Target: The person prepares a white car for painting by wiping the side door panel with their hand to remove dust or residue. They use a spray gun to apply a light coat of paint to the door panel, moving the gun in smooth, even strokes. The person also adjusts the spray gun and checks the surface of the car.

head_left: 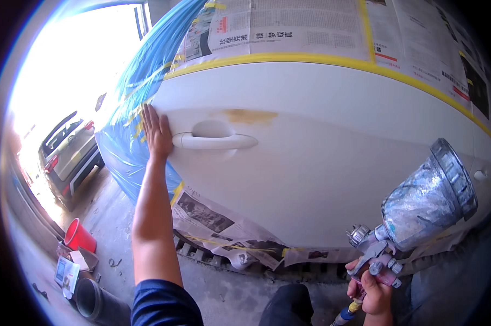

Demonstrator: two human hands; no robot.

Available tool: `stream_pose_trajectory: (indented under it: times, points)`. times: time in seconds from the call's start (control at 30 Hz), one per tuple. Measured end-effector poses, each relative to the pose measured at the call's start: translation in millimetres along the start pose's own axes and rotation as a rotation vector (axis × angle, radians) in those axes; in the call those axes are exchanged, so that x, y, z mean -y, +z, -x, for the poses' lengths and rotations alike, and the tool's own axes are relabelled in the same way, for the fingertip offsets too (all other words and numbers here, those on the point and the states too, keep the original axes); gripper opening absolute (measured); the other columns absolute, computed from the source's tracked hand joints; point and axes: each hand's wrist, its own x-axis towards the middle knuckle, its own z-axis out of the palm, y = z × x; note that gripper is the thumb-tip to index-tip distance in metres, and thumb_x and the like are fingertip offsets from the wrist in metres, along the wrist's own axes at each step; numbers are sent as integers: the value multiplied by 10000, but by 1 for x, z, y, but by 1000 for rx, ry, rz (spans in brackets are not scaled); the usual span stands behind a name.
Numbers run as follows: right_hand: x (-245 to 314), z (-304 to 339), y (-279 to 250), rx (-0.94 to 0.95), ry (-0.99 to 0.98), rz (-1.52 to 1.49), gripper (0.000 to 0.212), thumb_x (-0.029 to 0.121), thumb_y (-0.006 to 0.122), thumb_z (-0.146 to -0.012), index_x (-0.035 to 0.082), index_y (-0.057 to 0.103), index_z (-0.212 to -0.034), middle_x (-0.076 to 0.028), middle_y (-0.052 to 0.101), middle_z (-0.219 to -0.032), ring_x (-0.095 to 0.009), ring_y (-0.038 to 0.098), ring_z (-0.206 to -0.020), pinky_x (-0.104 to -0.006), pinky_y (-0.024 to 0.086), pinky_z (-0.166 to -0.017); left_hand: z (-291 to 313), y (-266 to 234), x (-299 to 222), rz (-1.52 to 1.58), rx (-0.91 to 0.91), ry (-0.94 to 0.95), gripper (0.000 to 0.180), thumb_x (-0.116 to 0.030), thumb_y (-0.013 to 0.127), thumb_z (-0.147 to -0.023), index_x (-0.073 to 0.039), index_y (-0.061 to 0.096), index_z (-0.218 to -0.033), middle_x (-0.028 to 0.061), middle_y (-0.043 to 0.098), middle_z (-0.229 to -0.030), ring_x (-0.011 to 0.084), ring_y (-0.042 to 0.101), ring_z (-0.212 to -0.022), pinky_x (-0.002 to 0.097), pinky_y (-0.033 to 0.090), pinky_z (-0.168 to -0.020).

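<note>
My left hand [157, 133] lies flat with fingers stretched along the left edge of a white car door [289, 179], where blue plastic film [120, 163] and bits of yellow tape meet the panel. Just right of it is the white door handle [215, 142]. Above the handle, a tan patch [251, 116] marks the door. At the lower right, my right hand [377, 296] grips a spray gun [384, 255] by its handle. The gun's large paint-smeared cup [425, 201] sits tilted on top, and its nozzle points left, apart from the door.
Newspaper [305, 30] edged with yellow masking tape [289, 57] covers the area above the door; more newspaper [213, 217] hangs below. A hose [346, 314] runs down from the gun. On the left are a parked car [71, 146], a red bucket [80, 236] and a dark bin [101, 304].
</note>
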Motion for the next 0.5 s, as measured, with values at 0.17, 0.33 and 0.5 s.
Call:
stream_pose_trajectory:
  times: [0.17,0.33,0.5]
  points:
    - [0,1,14,-24,-51,-39,427,388,590,-930,-20,607,-1053,-48,578,-639,-94,525,-518,-221,385,-488,103,-5,-12,-2,39,23,637,-376,304,-1004,8,182,-1496,224,144,-1566,389,88,-1460,526,72,-1161]
    - [-25,16,27,-61,-41,0,424,382,596,-928,-23,606,-1056,-50,586,-655,-96,530,-527,-221,398,-503,179,18,-62,-24,59,143,830,-460,453,-933,75,128,-1478,305,111,-1540,443,81,-1445,533,79,-1163]
    - [14,1,2,16,-15,-4,413,377,599,-927,-12,606,-1066,-51,589,-657,-91,530,-540,-223,395,-508,63,-22,-61,-121,63,125,888,-386,569,-886,103,107,-1466,326,114,-1528,476,85,-1430,522,84,-1168]
